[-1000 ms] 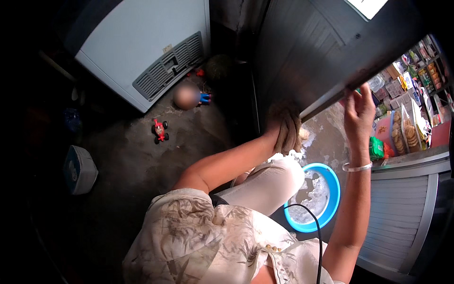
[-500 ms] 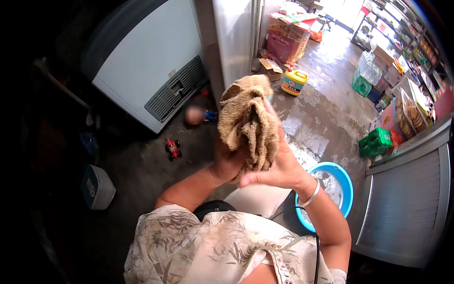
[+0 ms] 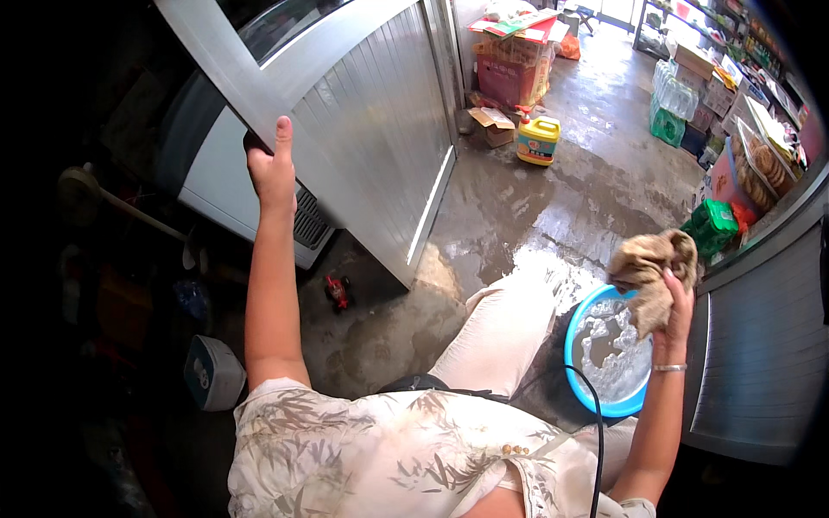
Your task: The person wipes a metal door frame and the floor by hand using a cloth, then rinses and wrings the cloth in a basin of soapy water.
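Observation:
My left hand [image 3: 275,173] grips the free edge of a silvery metal door [image 3: 371,129], thumb pointing up on the near side. Its other fingers are mostly hidden behind that edge. Over at the right, my right hand [image 3: 679,315] is closed round a crumpled brown towel [image 3: 649,269], with a bracelet on the wrist. The towel is raised above the far rim of a blue basin [image 3: 572,345], and part of it hangs down in front of the basin. Water with white suds [image 3: 609,380] lies in the basin.
A yellow pump jug [image 3: 539,142] and an open carton [image 3: 493,125] stand on the wet floor past the door. Beyond the left arm are a white chest freezer [image 3: 223,177], a red toy car [image 3: 337,293] and a white bin [image 3: 214,373]. Green-wrapped bottles [image 3: 711,228] sit at right.
Both hands were together on the towel in front of me. The left has let go and taken the door edge, and the door now swings into view. The right has carried the towel rightward.

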### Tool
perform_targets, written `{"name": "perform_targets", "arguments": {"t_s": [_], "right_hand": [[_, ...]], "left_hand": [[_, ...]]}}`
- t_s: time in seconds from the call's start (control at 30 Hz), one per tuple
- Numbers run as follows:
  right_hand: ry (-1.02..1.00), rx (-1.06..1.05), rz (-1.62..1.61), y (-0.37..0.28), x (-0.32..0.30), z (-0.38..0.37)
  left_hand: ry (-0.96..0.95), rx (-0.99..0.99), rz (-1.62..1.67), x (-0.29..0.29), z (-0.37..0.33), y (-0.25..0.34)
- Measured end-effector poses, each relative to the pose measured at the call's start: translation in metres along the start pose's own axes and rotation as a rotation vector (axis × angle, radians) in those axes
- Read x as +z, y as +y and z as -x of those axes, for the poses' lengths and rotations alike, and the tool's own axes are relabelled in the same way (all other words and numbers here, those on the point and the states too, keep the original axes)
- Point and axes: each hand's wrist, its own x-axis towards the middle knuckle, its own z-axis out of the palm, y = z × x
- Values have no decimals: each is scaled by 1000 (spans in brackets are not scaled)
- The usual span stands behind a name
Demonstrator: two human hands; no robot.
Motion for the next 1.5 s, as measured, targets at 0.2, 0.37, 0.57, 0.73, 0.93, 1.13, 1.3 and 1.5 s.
{"name": "perform_targets", "arguments": {"t_s": [0.2,0.37,0.57,0.73,0.93,1.13,1.3,1.5], "right_hand": [[184,32,-67,8,-96,22],[172,99,-182,23,-130,23],[151,122,-186,29,-131,22],[152,138,-212,35,-127,25],[216,194,-176,20,-118,35],[66,134,55,-42,-44,5],[-143,-22,104,-92,3,-59],[-304,-39,-86,-66,70,-83]], "left_hand": [[246,196,-331,8,-8,-45],[333,265,-457,-15,-27,-71],[274,134,-565,-62,-59,-104],[230,123,-601,-67,-64,-103],[264,252,-393,-41,-55,-105],[268,197,-446,-51,-52,-100],[267,166,-458,-40,-47,-96],[327,314,-478,-39,-53,-99]]}}
